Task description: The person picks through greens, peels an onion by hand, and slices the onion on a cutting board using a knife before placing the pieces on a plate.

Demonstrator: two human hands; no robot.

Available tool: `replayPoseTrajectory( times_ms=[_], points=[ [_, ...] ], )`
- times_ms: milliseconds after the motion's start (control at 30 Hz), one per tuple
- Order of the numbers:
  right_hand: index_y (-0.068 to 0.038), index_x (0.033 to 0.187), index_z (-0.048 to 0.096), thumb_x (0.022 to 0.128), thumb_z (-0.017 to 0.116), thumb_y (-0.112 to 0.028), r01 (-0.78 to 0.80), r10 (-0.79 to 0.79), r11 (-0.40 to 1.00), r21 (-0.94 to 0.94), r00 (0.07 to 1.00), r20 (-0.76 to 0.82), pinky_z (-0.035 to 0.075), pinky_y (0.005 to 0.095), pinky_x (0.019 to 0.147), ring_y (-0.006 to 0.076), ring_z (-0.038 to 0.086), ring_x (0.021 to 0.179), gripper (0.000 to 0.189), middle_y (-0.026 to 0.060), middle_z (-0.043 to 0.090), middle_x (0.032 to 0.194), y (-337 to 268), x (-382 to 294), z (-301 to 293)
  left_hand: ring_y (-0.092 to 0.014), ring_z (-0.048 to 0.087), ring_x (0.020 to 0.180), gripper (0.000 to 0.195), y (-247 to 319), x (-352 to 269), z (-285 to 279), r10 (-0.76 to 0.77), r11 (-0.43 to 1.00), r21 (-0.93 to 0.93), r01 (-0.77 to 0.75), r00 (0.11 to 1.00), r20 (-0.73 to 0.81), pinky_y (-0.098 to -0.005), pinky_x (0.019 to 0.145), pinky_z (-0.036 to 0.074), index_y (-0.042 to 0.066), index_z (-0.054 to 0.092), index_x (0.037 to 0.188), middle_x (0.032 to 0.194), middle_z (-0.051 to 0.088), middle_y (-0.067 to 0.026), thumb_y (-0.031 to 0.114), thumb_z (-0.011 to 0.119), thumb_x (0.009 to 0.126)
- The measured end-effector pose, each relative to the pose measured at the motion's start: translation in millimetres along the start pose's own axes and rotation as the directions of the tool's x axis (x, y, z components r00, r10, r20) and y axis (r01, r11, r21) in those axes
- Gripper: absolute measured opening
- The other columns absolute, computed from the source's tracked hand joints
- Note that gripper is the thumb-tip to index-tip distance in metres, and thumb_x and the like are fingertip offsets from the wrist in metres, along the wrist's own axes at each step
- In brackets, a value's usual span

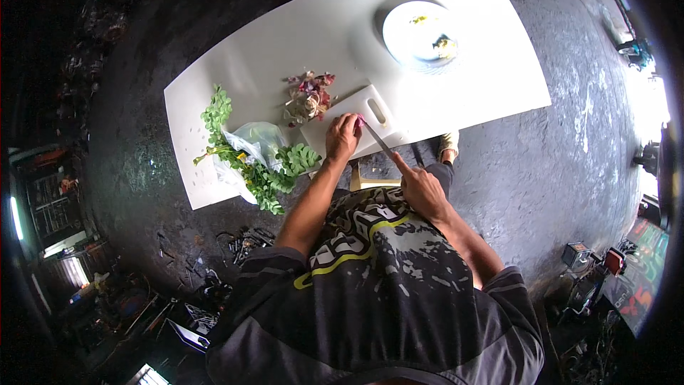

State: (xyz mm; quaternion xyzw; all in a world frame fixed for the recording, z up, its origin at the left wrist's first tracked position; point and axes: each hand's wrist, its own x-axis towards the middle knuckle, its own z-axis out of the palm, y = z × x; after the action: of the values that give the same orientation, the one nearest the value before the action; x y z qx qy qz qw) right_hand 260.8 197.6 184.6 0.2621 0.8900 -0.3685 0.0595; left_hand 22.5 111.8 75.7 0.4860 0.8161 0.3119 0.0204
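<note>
On a white cutting board (350, 100) with a handle slot, my left hand (343, 136) pinches a small purple-red onion piece (361, 120), probably shallot. My right hand (425, 190) grips a knife (380, 140) by its handle, the index finger stretched along the blade's back. The blade's tip end meets the onion piece; whether it has cut in cannot be told. Beyond the board's left edge lies a heap of onion and garlic skins (312, 97). Further left, leafy green sprigs (296, 161) rest on and around a clear plastic bag (259, 139).
A white plate (411, 37) with yellowish pieces of food stands towards the far right of the white table (256, 59). The table's near edge runs just in front of my body. Tools and metal parts (246, 240) lie on the dark floor (513, 182) to the left.
</note>
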Motion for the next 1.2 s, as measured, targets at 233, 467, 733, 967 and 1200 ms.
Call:
replayPoseTrajectory(
  times_ms=[233,467,733,967,1200],
  points=[
    [-0.011,0.152,0.034,0.087,0.051,-0.004,0.009,-0.009,1.000,-0.015,1.000,0.012,0.053,0.0490,0.057,0.0378,0.066,0.062,0.067,0.0228,0.064,0.075,4.9,5.6,15.9,-0.035,0.063,0.099,0.031,1.2,0.2,-0.2,-0.046,0.999,0.012,0.046,0.998,0.041,-0.0429,0.086,0.051,0.005,0.064,0.109,0.108,0.067,-0.0133,0.008,0.072,0.079],
    [-0.010,0.152,0.032,0.086,0.051,-0.005,0.029,-0.029,1.000,-0.005,0.999,-0.020,0.053,0.0503,0.059,0.0390,0.066,0.063,0.070,0.0237,0.065,0.072,8.7,6.3,26.8,-0.035,0.064,0.097,0.027,-3.2,-2.9,7.1,-0.081,0.997,0.018,0.080,0.997,0.014,-0.0423,0.086,0.052,0.006,0.065,0.108,0.106,0.068,-0.0133,0.007,0.070,0.081],
    [-0.010,0.152,0.031,0.086,0.052,-0.005,0.026,-0.026,0.999,-0.030,1.000,-0.001,0.051,0.0513,0.059,0.0408,0.065,0.063,0.070,0.0241,0.064,0.072,7.3,5.8,27.3,-0.033,0.064,0.095,0.028,-3.3,-3.1,11.1,-0.058,0.997,0.040,0.058,0.998,-0.008,-0.0432,0.082,0.053,0.008,0.063,0.107,0.104,0.067,-0.0099,0.009,0.071,0.080],
    [-0.005,0.152,0.030,0.085,0.052,-0.004,0.034,-0.033,0.999,0.024,0.999,-0.011,0.051,0.0487,0.058,0.0386,0.065,0.062,0.070,0.0237,0.063,0.072,-3.3,-9.8,9.0,-0.034,0.063,0.095,0.030,-2.6,-5.1,4.7,-0.061,0.998,-0.004,0.061,0.998,-0.007,-0.0448,0.083,0.052,0.008,0.061,0.110,0.105,0.066,-0.0110,0.009,0.069,0.080],
    [-0.004,0.152,0.031,0.086,0.052,-0.005,0.026,-0.026,0.998,0.048,1.000,0.009,0.051,0.0493,0.060,0.0390,0.065,0.064,0.069,0.0249,0.063,0.073,-3.8,-1.3,15.1,-0.035,0.063,0.097,0.032,-3.8,-8.8,9.1,-0.013,0.999,0.031,0.015,0.998,-0.067,-0.0449,0.085,0.052,0.008,0.061,0.111,0.107,0.066,-0.0134,0.007,0.068,0.079]
  ],
)
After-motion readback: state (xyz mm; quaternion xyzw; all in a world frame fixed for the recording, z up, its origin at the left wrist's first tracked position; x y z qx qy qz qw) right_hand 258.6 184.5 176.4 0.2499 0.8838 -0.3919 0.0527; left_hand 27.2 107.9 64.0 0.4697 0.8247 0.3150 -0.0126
